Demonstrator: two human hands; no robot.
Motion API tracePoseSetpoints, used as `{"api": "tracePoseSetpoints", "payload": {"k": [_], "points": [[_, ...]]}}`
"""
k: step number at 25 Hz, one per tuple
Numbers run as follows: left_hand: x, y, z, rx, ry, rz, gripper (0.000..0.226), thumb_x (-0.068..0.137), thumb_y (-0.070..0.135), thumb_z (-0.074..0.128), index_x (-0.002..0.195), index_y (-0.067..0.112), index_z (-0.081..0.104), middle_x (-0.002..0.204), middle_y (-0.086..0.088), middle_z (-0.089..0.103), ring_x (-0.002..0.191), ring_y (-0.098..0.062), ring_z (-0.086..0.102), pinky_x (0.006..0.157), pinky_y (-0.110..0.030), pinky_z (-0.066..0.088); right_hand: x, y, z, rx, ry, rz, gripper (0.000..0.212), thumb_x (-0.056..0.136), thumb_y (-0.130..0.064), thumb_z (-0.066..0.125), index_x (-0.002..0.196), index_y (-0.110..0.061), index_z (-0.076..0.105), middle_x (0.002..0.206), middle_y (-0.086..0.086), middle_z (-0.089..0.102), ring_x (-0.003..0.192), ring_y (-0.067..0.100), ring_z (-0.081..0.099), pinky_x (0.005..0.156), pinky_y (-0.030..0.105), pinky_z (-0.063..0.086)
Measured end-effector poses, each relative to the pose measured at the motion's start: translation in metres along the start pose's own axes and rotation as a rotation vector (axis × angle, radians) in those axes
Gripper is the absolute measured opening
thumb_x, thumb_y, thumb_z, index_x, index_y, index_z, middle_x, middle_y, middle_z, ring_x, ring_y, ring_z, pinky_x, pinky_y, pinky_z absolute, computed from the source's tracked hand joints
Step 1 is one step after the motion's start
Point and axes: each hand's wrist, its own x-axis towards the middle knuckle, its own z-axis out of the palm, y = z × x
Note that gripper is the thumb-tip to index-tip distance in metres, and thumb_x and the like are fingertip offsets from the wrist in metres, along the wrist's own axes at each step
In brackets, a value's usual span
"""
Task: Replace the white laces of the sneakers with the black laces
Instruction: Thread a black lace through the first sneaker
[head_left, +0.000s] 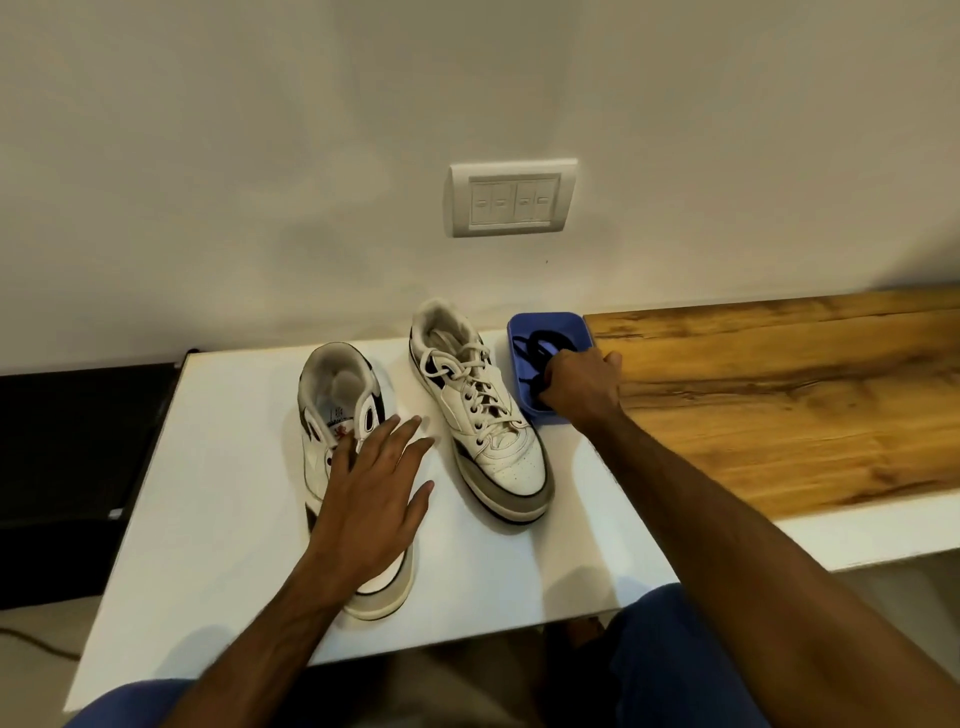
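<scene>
Two white sneakers with grey toe caps stand on a white table (218, 509). The left sneaker (332, 395) has no lace in its eyelets. My left hand (374, 488) lies flat on its front with straight, spread fingers. The right sneaker (483, 415) still carries white laces (462, 364). To its right a blue tray (550, 322) holds black laces (540, 345). My right hand (584, 387) reaches into the tray with curled fingers on the black laces.
A wooden counter (779, 395) runs along the right, level with the table. A white switch plate (511, 200) sits on the wall behind. A dark surface (67, 441) lies to the left of the table. My blue-clad knees show at the bottom edge.
</scene>
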Motion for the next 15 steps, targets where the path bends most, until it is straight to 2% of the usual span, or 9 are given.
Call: {"api": "tracePoseSetpoints", "payload": {"k": [2,4,6,8,10,11,15], "points": [[-0.002,-0.001,0.003,0.002,0.012,0.002,0.047,0.097,0.043,0.036,0.135,0.023,0.057,0.151,-0.002,0.050,0.141,-0.026,0.044,0.109,-0.056,0.032,0.001,-0.004,0.001,0.012,-0.012,-0.021,0.021,0.093,-0.040,0.061,0.098,-0.021,0.069,0.096,0.003,0.068,0.107,0.025,0.056,0.095,0.041,0.032],[-0.002,-0.002,0.004,0.002,0.022,0.006,0.047,0.097,0.043,0.036,0.135,0.024,0.057,0.151,-0.001,0.049,0.141,-0.025,0.044,0.110,-0.055,0.029,0.004,0.000,-0.002,0.101,-0.065,-0.014,0.025,0.090,-0.043,0.063,0.095,-0.020,0.071,0.091,0.001,0.066,0.105,0.025,0.056,0.097,0.041,0.032],[-0.001,-0.003,0.003,-0.006,0.036,0.005,0.046,0.097,0.042,0.037,0.135,0.026,0.057,0.151,0.000,0.049,0.138,-0.024,0.046,0.107,-0.053,0.030,0.003,0.010,-0.013,0.428,-0.130,0.030,0.026,0.087,-0.043,0.067,0.088,-0.017,0.072,0.085,0.003,0.069,0.095,0.024,0.061,0.097,0.043,0.041],[-0.001,-0.002,0.000,0.009,0.053,-0.005,0.045,0.096,0.041,0.038,0.134,0.028,0.057,0.150,0.002,0.049,0.132,-0.022,0.050,0.098,-0.047,0.032,-0.003,0.021,-0.033,0.829,-0.137,0.069,0.023,0.086,-0.030,0.069,0.088,-0.007,0.070,0.085,0.013,0.072,0.088,0.033,0.069,0.086,0.050,0.056],[0.000,0.002,-0.005,0.004,0.073,-0.007,0.043,0.096,0.040,0.038,0.133,0.029,0.058,0.149,0.003,0.049,0.125,-0.022,0.054,0.092,-0.044,0.032,-0.019,0.029,-0.059,1.107,-0.142,0.048,0.020,0.090,-0.017,0.065,0.091,0.003,0.067,0.088,0.019,0.074,0.091,0.038,0.070,0.078,0.042,0.054],[0.000,0.004,-0.008,-0.023,0.093,-0.005,0.042,0.097,0.040,0.038,0.132,0.030,0.059,0.148,0.003,0.050,0.124,-0.022,0.054,0.091,-0.044,0.032,-0.030,0.031,-0.072,1.215,-0.160,0.021,0.018,0.092,-0.014,0.062,0.093,0.003,0.067,0.089,0.017,0.075,0.091,0.034,0.071,0.078,0.038,0.052],[0.001,0.011,-0.032,-0.200,0.184,-0.065,0.041,0.099,0.043,0.037,0.134,0.032,0.055,0.146,0.008,0.050,0.130,-0.018,0.049,0.096,-0.045,0.032,-0.072,0.021,-0.119,1.614,-0.213,-0.126,0.010,0.097,-0.007,0.053,0.090,-0.005,0.059,0.077,0.010,0.067,0.077,0.021,0.064,0.082,0.035,0.050]]}}
